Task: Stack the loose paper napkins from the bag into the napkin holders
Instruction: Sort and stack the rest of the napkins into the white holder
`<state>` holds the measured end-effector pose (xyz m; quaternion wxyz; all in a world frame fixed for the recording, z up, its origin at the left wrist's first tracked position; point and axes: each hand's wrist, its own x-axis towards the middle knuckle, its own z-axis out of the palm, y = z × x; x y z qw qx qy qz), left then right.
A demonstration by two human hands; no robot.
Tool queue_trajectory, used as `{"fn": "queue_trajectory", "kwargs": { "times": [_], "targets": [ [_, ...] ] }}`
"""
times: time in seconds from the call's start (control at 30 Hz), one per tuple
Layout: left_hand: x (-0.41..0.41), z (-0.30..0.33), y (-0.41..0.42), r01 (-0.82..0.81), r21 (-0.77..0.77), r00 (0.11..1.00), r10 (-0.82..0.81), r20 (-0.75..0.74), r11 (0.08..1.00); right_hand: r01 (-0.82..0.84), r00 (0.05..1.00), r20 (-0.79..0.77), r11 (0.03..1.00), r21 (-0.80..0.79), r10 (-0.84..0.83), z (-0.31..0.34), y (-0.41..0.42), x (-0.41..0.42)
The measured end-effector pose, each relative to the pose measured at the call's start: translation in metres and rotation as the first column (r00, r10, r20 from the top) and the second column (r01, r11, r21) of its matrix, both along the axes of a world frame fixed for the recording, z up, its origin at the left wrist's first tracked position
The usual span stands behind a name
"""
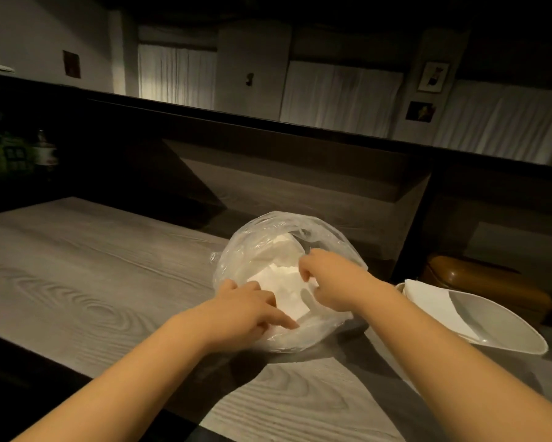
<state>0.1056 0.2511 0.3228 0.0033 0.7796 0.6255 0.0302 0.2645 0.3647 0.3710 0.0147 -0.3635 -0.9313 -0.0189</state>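
The loose paper napkins (281, 282) lie as a soft white heap inside a clear plastic bag (255, 247), which sits open-mouthed on the grey wood-grain table (77, 275), towards its right end. The step in hand looks like drawing a batch of napkins out of the bag. The left hand (247, 306) rests on the near rim with its fingers fairly straight, one pointing across the film and pressing it down. The right hand (328, 279) reaches into the mouth with fingers curled down; whether it pinches napkins or only film I cannot tell. Next, a neat sheaf must be lifted free without dragging the flimsy bag along. Just right of the bag stands a white napkin holder (491, 327), already bearing some folded napkins (434, 301). Beyond it sits a brown seat cushion (478, 275).
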Motion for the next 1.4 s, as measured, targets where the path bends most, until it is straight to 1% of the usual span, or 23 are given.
{"fn": "queue_trajectory", "kwargs": {
  "times": [0.07,0.13,0.17,0.23,0.3,0.4,0.5,0.6,0.63,0.67,0.73,0.8,0.87,0.93,0.97,1.03,1.07,1.1,1.13,1.2,1.27,1.3,1.4],
  "targets": [
    [0.001,0.001,0.001,0.019,0.013,1.0,-0.019,0.007,1.0,0.0,0.99,-0.142,0.995,-0.095,-0.013,-0.007,0.004,-0.006],
    [0.0,0.001,0.003,-0.025,0.098,0.997,0.017,0.073,0.995,0.013,0.988,-0.145,0.976,-0.217,-0.046,-0.011,0.009,-0.009],
    [-0.001,0.001,0.004,-0.074,0.15,0.99,0.054,0.129,0.986,0.023,0.99,-0.129,0.97,-0.243,-0.055,-0.012,0.01,-0.01],
    [-0.003,0.002,0.006,-0.191,0.238,0.957,0.127,0.261,0.952,0.043,0.99,-0.125,0.98,-0.197,-0.069,-0.014,0.011,-0.012],
    [-0.005,0.003,0.006,-0.274,0.299,0.914,0.151,0.375,0.914,0.058,0.987,-0.143,0.991,-0.121,-0.075,-0.012,0.01,-0.015],
    [-0.005,0.004,0.007,-0.352,0.34,0.868,0.167,0.468,0.872,-0.023,0.992,-0.122,0.999,0.027,0.026,-0.007,0.008,-0.017],
    [-0.005,0.004,0.01,-0.382,0.39,0.845,0.147,0.514,0.838,-0.139,0.98,-0.144,0.99,-0.024,0.135,-0.004,0.006,-0.017],
    [-0.006,0.002,0.014,-0.419,0.421,0.815,0.129,0.565,0.805,-0.178,0.978,-0.113,0.984,-0.025,0.174,-0.003,0.006,-0.019],
    [-0.005,0.002,0.017,-0.431,0.435,0.801,0.113,0.588,0.79,-0.181,0.974,-0.146,0.983,-0.041,0.173,-0.004,0.008,-0.019],
    [-0.005,0.002,0.018,-0.445,0.463,0.78,0.077,0.621,0.767,-0.185,0.958,-0.234,0.98,-0.076,0.163,-0.004,0.008,-0.017],
    [-0.002,0.005,0.02,-0.495,0.524,0.693,-0.049,0.719,0.693,-0.2,0.855,-0.512,0.964,-0.174,0.085,0.002,0.008,-0.012],
    [0.002,0.012,0.02,-0.578,0.524,0.536,-0.194,0.822,0.625,-0.251,0.642,-0.766,0.934,-0.254,-0.035,0.012,0.007,-0.003],
    [0.01,0.02,0.02,-0.628,0.443,0.363,-0.263,0.894,0.639,-0.34,0.412,-0.895,0.882,-0.328,-0.174,0.02,0.003,0.007],
    [0.022,0.029,0.023,-0.609,0.324,0.161,-0.287,0.944,0.723,-0.467,0.232,-0.915,0.788,-0.402,-0.329,0.024,-0.004,0.015],
    [0.029,0.032,0.025,-0.577,0.246,0.03,-0.281,0.959,0.779,-0.524,0.174,-0.895,0.731,-0.437,-0.41,0.023,-0.007,0.02],
    [0.048,0.039,0.029,-0.449,0.079,-0.246,-0.208,0.947,0.89,-0.607,0.097,-0.804,0.605,-0.515,-0.587,0.016,-0.013,0.033],
    [0.057,0.041,0.03,-0.366,0.006,-0.354,-0.145,0.924,0.931,-0.629,0.081,-0.754,0.554,-0.546,-0.651,0.01,-0.015,0.041],
    [0.068,0.042,0.03,-0.295,-0.052,-0.412,-0.078,0.908,0.954,-0.625,0.074,-0.726,0.536,-0.567,-0.683,0.004,-0.016,0.048],
    [0.078,0.041,0.031,-0.243,-0.086,-0.419,-0.024,0.908,0.966,-0.597,0.065,-0.715,0.547,-0.587,-0.696,-0.005,-0.016,0.055],
    [0.1,0.035,0.035,-0.187,-0.126,-0.401,0.042,0.915,0.974,-0.478,0.048,-0.719,0.616,-0.626,-0.693,-0.022,-0.018,0.065],
    [0.118,0.028,0.043,-0.148,-0.162,-0.435,0.083,0.897,0.976,-0.382,0.013,-0.721,0.663,-0.644,-0.693,-0.033,-0.018,0.074],
    [0.126,0.026,0.045,-0.13,-0.178,-0.44,0.104,0.892,0.975,-0.361,0.003,-0.727,0.677,-0.641,-0.687,-0.035,-0.018,0.077],
    [0.139,0.017,0.052,-0.121,-0.196,-0.398,0.134,0.908,0.973,-0.354,-0.019,-0.753,0.709,-0.61,-0.658,-0.036,-0.019,0.089]
  ]
}}
